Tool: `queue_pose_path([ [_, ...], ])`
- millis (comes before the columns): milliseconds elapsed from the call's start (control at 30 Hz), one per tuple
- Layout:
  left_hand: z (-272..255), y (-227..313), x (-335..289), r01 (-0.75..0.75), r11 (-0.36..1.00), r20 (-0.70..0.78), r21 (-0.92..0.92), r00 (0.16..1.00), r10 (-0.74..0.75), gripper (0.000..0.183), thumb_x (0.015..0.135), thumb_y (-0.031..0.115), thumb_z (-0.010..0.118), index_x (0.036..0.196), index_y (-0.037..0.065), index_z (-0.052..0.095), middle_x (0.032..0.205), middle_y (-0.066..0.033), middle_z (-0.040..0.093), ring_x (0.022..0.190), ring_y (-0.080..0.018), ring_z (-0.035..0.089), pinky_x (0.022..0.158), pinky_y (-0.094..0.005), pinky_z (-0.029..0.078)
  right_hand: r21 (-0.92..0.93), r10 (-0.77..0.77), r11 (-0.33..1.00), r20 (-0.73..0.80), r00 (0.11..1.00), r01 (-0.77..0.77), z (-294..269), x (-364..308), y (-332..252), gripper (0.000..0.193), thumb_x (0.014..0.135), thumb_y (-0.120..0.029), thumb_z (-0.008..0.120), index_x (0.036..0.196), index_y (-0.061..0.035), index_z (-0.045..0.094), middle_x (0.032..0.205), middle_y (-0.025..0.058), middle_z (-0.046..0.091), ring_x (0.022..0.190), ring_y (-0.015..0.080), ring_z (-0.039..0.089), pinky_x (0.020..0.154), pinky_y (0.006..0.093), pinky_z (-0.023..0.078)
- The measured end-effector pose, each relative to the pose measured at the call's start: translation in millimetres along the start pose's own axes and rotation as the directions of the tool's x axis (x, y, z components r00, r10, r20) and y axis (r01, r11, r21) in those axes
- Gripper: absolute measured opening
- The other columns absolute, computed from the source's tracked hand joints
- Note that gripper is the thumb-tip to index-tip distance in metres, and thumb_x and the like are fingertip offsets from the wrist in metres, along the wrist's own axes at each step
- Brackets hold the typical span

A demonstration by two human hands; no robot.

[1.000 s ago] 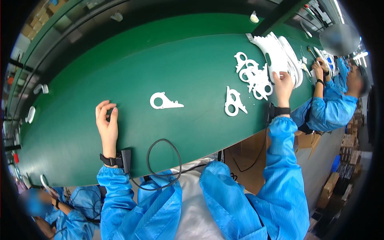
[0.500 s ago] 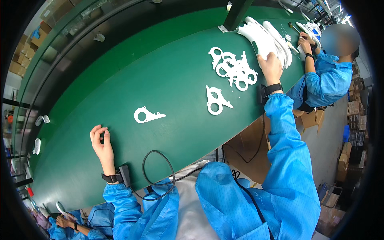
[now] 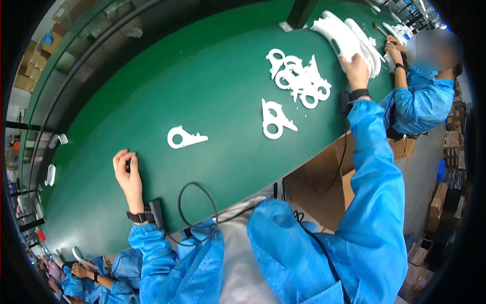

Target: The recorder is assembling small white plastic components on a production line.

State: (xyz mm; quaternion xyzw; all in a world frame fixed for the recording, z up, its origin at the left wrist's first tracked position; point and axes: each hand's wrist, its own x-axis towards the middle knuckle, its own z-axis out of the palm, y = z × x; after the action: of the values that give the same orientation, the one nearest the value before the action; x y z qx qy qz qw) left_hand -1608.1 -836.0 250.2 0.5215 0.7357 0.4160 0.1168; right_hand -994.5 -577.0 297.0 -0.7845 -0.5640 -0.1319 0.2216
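Observation:
My right hand [image 3: 356, 71] grips the near end of a long, curved white plastic shell [image 3: 338, 38]. That shell lies in a stack of similar shells at the far right of the green table. On the left, my left hand [image 3: 127, 175] rests with loosely bent fingers apart and nothing in them. Close to it lies a single flat white plastic part [image 3: 196, 138] with a ring and a pointed tail. Two more ringed parts [image 3: 273, 129] overlap mid-table. A pile of several such parts [image 3: 298, 81] sits left of my right hand.
A black post [image 3: 300, 14] stands on the far side of the green table [image 3: 223, 111]. A co-worker in blue [image 3: 422, 99] works at the right; others sit at lower left. A black cable [image 3: 178, 205] loops beside my left wrist. Below the table edge stand cardboard boxes [image 3: 324, 175].
The view has shifted slightly. My right hand remains on the white shell, a little farther to the right in the picture. My left hand stays loosely bent on the left.

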Motion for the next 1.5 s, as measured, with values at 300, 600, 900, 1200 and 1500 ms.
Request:
queue_pose_path([
  [300,1,5,7,0.146,0.950,-0.004,-0.276,0.988,-0.153,0.019,0.093,0.010,0.056,0.110,0.003,0.062,0.109,-0.0030,0.060,0.095,-0.0125,0.054,0.083,-0.0253,0.042,-0.135,-0.146,0.982,-0.106,0.984,0.131,-2,19,26,0.066,0.076,-0.051,0.071,0.119,-0.0042,0.054,0.118,0.0203,0.055,0.098,0.0401,0.061,0.083,0.0468,0.050],
  [600,43,94,6,-0.422,0.904,0.286,0.071,0.877,0.387,0.067,0.069,0.016,0.078,0.130,0.011,0.050,0.138,-0.0156,0.042,0.128,-0.0344,0.039,0.106,-0.0437,0.033,0.353,-0.190,0.925,0.107,0.976,0.141,-71,-76,-13,0.027,0.081,-0.028,0.071,0.098,-0.0067,0.067,0.074,0.0055,0.049,0.071,0.0155,0.050,0.060,0.0277,0.041],
  [900,73,74,29,-0.408,0.913,0.288,-0.022,0.872,0.397,0.023,0.073,0.010,0.075,0.094,0.006,0.068,0.106,-0.0072,0.057,0.103,-0.0256,0.051,0.087,-0.0374,0.043,0.375,-0.296,0.905,0.217,0.930,0.201,-58,-126,-58,0.023,0.074,-0.018,0.075,0.092,-0.0031,0.071,0.086,0.0118,0.064,0.082,0.0249,0.057,0.074,0.0344,0.046],
  [1200,73,76,36,-0.378,0.925,0.275,-0.045,0.885,0.375,0.023,0.073,0.009,0.075,0.095,0.006,0.068,0.106,-0.0070,0.057,0.103,-0.0252,0.050,0.086,-0.0354,0.043,0.580,-0.219,0.811,0.413,0.884,-0.070,-78,-119,-54,0.029,0.079,-0.020,0.073,0.095,0.0037,0.070,0.079,0.0085,0.068,0.077,0.0143,0.060,0.069,0.0280,0.046],
  [1500,74,76,35,-0.391,0.918,0.249,-0.063,0.885,0.394,0.021,0.074,0.012,0.074,0.093,0.006,0.068,0.103,-0.0069,0.057,0.101,-0.0257,0.050,0.087,-0.0366,0.042,0.502,-0.133,0.833,0.587,0.799,-0.230,-67,-121,-62,0.028,0.078,-0.020,0.074,0.090,0.0050,0.070,0.071,0.0077,0.068,0.065,0.0107,0.061,0.058,0.0268,0.047],
])
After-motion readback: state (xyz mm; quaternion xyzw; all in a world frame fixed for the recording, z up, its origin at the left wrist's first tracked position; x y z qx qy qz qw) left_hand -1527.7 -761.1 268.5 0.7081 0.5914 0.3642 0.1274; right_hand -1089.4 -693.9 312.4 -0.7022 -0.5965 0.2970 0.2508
